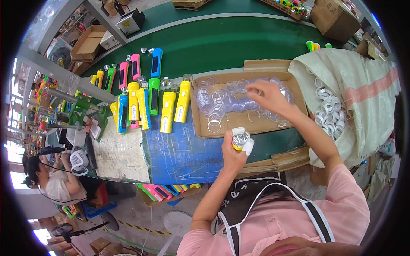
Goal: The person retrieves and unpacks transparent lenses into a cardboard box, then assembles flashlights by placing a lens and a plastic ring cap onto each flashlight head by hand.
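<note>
My left hand (pixel 231 152) grips a yellow flashlight (pixel 240 139) head-up, its round silver reflector facing me, with a white cloth wrapped around it. My right hand (pixel 267 96) reaches into a shallow cardboard box (pixel 200 128), fingers pinched among several clear plastic lens rings (pixel 222 102). I cannot tell whether a ring is between the fingers.
Several flashlights (pixel 168 112) in yellow, blue, green and pink lie in rows on the green belt (pixel 222 42) and blue-taped bench. A sack of white rings (pixel 326 111) sits at the right. A green press (pixel 87 111) stands at the left, and another person (pixel 51 179) sits lower left.
</note>
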{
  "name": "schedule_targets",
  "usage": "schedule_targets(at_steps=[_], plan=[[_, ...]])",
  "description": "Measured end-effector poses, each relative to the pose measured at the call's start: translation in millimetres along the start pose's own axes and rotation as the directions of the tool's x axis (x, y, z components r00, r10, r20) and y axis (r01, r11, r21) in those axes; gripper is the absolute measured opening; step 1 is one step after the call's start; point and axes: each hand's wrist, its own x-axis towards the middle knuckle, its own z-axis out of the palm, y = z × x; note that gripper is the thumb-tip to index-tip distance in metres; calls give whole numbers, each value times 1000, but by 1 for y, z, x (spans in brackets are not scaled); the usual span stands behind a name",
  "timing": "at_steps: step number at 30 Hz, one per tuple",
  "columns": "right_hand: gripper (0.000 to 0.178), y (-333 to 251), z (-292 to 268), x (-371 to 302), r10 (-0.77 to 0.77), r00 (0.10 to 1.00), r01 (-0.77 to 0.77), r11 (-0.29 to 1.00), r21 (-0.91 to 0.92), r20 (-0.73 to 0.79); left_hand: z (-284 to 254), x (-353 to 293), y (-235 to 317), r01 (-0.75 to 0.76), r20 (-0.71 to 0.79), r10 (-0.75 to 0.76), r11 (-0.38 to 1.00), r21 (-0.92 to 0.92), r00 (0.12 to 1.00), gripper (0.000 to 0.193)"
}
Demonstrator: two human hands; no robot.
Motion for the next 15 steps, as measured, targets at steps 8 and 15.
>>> schedule_targets(at_steps=[8, 15], plan=[[22, 67, 34, 58, -344, 939, 299, 819, -490, -2, -1, 2, 1, -113, -52, 109, 989, -97, 993, 32], [31, -51, -24, -44, 292, 781, -563, 712, 420, 551, 13, 1, -6, -116, -50, 130, 968, 223, 990, 45]])
